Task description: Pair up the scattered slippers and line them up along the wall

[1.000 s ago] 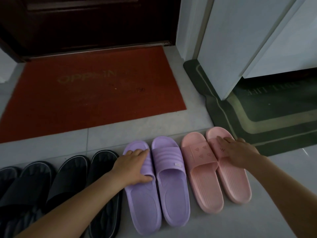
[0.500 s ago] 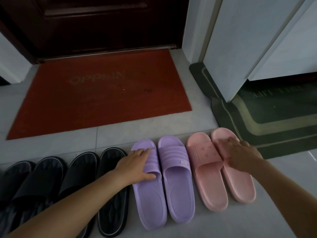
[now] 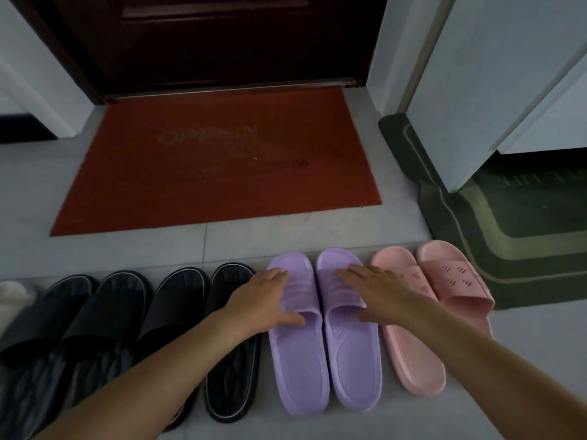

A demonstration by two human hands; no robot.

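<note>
- Heels of the left purple slipper point(image 3: 298, 373) and right purple slipper point(image 3: 354, 363) lie nearest, side by side and touching, on the grey tiled floor point(image 3: 254, 246).
- The left hand point(image 3: 266, 304) lies flat on the left one's strap, fingers straight, thumb at the strap's rear edge; I cannot tell whether it hooks under.
- The right hand point(image 3: 378, 292) rests spread on the other strap.
- Both look like light, springy moulded foam, likely to slide easily on tile; the strap arch is the natural hold, or a flat push.
- Black slippers point(image 3: 232, 385) flank them on the left and pink slippers point(image 3: 413, 360) on the right, toes in one row.
- Beyond lie a red doormat point(image 3: 222, 173), a green mat point(image 3: 524, 223) and a dark door point(image 3: 222, 36).
</note>
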